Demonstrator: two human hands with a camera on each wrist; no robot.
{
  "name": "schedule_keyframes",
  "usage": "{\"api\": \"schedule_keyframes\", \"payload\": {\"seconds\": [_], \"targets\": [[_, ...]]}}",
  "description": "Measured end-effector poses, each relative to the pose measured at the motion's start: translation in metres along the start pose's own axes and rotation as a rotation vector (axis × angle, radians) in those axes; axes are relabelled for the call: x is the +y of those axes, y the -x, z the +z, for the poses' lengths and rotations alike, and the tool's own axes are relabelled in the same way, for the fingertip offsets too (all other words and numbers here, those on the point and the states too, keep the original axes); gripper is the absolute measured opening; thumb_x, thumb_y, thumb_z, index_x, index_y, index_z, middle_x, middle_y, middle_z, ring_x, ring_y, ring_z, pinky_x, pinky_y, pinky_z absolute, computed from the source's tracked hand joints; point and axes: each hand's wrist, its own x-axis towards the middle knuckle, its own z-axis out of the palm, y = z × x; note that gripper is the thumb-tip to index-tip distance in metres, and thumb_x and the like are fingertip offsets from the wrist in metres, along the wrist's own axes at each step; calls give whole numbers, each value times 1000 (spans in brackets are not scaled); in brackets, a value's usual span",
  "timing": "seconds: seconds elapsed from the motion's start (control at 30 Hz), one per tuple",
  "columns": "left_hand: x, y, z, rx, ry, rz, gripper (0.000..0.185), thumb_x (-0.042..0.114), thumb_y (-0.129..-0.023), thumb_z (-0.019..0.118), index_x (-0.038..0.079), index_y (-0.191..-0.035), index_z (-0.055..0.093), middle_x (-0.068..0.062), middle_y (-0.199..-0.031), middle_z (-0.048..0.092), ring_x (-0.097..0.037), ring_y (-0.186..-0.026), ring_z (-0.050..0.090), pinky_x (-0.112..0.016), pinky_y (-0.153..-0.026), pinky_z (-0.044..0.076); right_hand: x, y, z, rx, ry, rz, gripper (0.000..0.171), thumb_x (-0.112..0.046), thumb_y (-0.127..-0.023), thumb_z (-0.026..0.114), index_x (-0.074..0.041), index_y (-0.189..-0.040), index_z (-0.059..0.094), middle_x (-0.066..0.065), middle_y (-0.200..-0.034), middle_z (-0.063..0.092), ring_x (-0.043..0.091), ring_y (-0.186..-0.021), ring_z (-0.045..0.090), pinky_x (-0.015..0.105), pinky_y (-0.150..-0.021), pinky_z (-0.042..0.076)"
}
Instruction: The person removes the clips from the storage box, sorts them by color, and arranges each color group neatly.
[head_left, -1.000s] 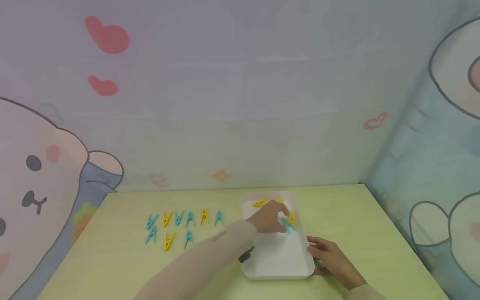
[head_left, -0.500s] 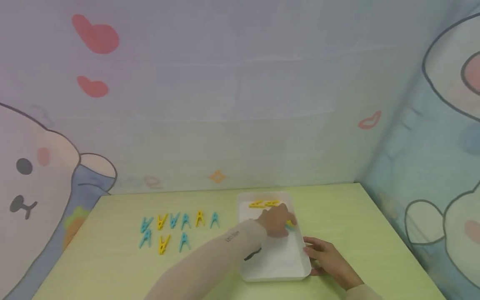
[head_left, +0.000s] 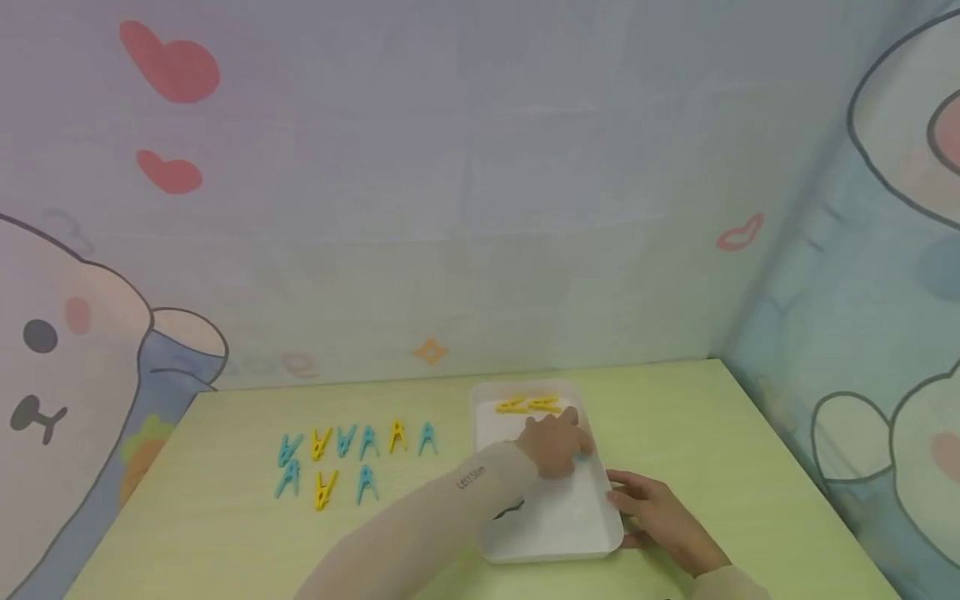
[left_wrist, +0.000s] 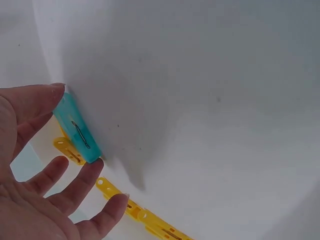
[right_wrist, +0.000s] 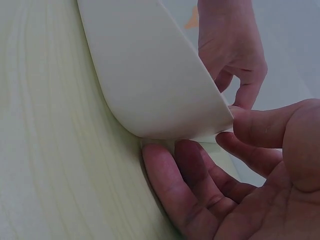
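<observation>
A white tray (head_left: 555, 533) lies on the pale green table (head_left: 712, 433). My left hand (head_left: 579, 446) reaches into the tray's right side. In the left wrist view, my left hand (left_wrist: 76, 127) pinches a teal clothespin (left_wrist: 80, 135) between thumb and forefinger against the tray wall. Yellow clothespins (left_wrist: 145, 216) lie on the tray floor just beside it. Two more yellow clothespins (head_left: 528, 405) rest at the tray's far end. My right hand (head_left: 628, 500) grips the tray's near right corner; the right wrist view shows the thumb on the rim and the fingers (right_wrist: 165, 170) under the tray (right_wrist: 150, 75).
Left of the tray, several teal and yellow clothespins (head_left: 356, 439) lie in two rows on the table. Cartoon-printed cloth walls (head_left: 450, 208) close the table in at the back and right.
My left hand has shifted slightly right and nearer inside the tray. It now covers the teal clothespin that showed at its fingertips a second ago. My right hand has stayed on the tray corner.
</observation>
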Motion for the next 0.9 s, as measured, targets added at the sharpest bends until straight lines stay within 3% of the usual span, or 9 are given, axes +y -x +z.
{"api": "schedule_keyframes", "payload": {"seconds": [0.37, 0.6, 0.9], "targets": [[0, 14, -7, -52, -86, 40, 34, 24, -89, 72, 39, -120, 68, 8, -110, 48, -13, -76, 53, -39, -76, 49, -3, 0, 3, -24, -5, -9, 57, -23, -101, 58, 5, -147, 39, 15, -121, 60, 26, -101, 61, 44, -74, 58], [-1, 28, -14, -54, -4, 73, 34, 21, -92, 69, 36, -122, 67, 7, -111, 50, -10, -79, 51, -26, -63, 47, 0, 0, 4, 8, 1, 14, 56, -21, -100, 60, 5, -146, 41, 15, -120, 61, 25, -100, 61, 44, -72, 58], [-18, 44, -29, -23, 110, 117, 29, 27, -94, 69, 30, -123, 66, 7, -110, 54, -9, -83, 51, -26, -73, 46, -3, 0, 3, 37, 26, 29, 53, -19, -101, 58, 4, -146, 42, 16, -121, 60, 25, -98, 63, 44, -71, 58]]}}
